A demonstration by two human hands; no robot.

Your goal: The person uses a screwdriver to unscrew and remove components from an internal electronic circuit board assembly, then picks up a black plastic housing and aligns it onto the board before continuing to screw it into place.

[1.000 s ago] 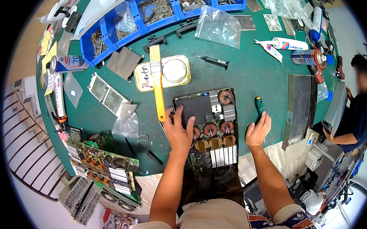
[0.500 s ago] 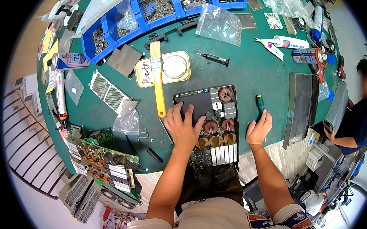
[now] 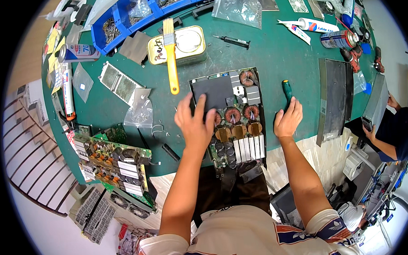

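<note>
An open power supply unit lies before me, its circuit board showing copper coils, brown transformers, silver heat sinks and a flat dark cover plate. My left hand is at the unit's left edge, open with fingers spread, its fingertips close to the plate; whether they touch it I cannot tell. To the right of the unit, my right hand is closed loosely around a screwdriver. The green handle sticks out past the fingers, and part of the shaft is hidden under the palm.
A yellow-handled brush lies across a tin. Blue parts bins line the far edge. Another circuit board is at the left, a long metal cover at the right. A co-worker holds a metal panel far right.
The view has shifted, so the bench appears higher in the picture. My left hand has drawn back leftward off the dark plate. My right hand stays at the screwdriver.
</note>
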